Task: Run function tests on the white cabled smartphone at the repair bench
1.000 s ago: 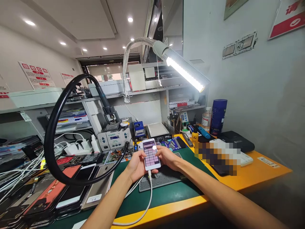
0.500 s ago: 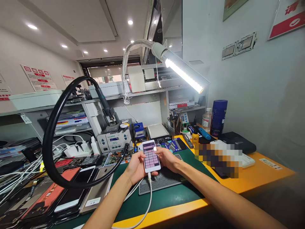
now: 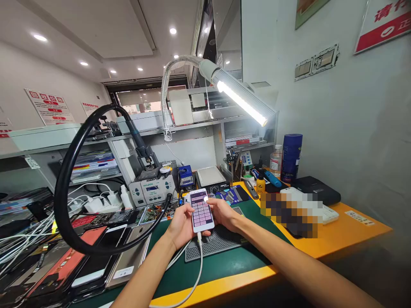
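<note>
A white smartphone (image 3: 202, 212) with a lit grid of pinkish tiles on its screen is held upright between both hands, tilted toward me. My left hand (image 3: 180, 222) is closed around its left side, thumb at the screen's edge, and some fingertips show below the right corner. Along the right side my right hand (image 3: 224, 212) grips it, thumb by the upper screen; its other fingers are hidden behind. A white charging cable (image 3: 201, 252) is plugged into the bottom edge and loops down to the table's front. Beneath lies a grey perforated mat (image 3: 221, 246) on a green work mat (image 3: 257, 254).
Several phones and a red-orange phone part (image 3: 72, 252) lie at left under a thick black hose (image 3: 59, 205) from the soldering station (image 3: 150, 192). A bright lamp (image 3: 244, 102) hangs above. At right stand a yellow bottle (image 3: 260, 185) and a blue can (image 3: 291, 158); a patch there is blurred.
The whole view has shifted slightly, with most things now a little further left. Both hands keep the same hold on the smartphone; its screen looks the same.
</note>
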### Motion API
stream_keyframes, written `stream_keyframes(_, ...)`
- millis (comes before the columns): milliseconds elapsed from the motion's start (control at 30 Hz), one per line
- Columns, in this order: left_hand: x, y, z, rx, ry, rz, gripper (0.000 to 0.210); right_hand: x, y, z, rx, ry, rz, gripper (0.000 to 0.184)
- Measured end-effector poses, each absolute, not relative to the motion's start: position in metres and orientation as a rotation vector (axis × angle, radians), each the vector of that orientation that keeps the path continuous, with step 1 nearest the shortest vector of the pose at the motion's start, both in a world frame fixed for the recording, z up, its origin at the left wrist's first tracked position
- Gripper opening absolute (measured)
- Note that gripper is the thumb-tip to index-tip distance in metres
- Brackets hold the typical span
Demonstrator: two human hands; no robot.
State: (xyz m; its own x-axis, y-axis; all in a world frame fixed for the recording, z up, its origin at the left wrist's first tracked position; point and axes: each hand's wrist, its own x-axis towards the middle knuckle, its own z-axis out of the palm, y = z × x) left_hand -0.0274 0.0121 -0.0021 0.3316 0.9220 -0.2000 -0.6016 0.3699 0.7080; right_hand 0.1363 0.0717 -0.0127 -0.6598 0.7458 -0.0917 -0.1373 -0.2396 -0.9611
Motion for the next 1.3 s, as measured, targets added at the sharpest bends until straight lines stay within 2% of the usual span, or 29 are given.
stream_keyframes(600,-0.026,0.013,-0.006,0.630,0.698,1.072,0.063,0.136,0.072,-0.012,-0.771,-1.435,1.924,0.028)
stream_keyframes(767,-0.026,0.011,-0.004,0.653,0.721,1.081,0.063,0.136,0.072,-0.011,-0.792,-1.417,1.958,0.032)
stream_keyframes(1000,-0.026,0.011,0.000,0.644,0.731,1.078,0.059,0.137,0.072,-0.009,-0.826,-1.392,1.988,0.028)
stream_keyframes(1300,-0.023,0.009,0.000,0.685,0.731,1.080,0.052,0.137,0.066,-0.002,-0.836,-1.408,1.990,0.035)
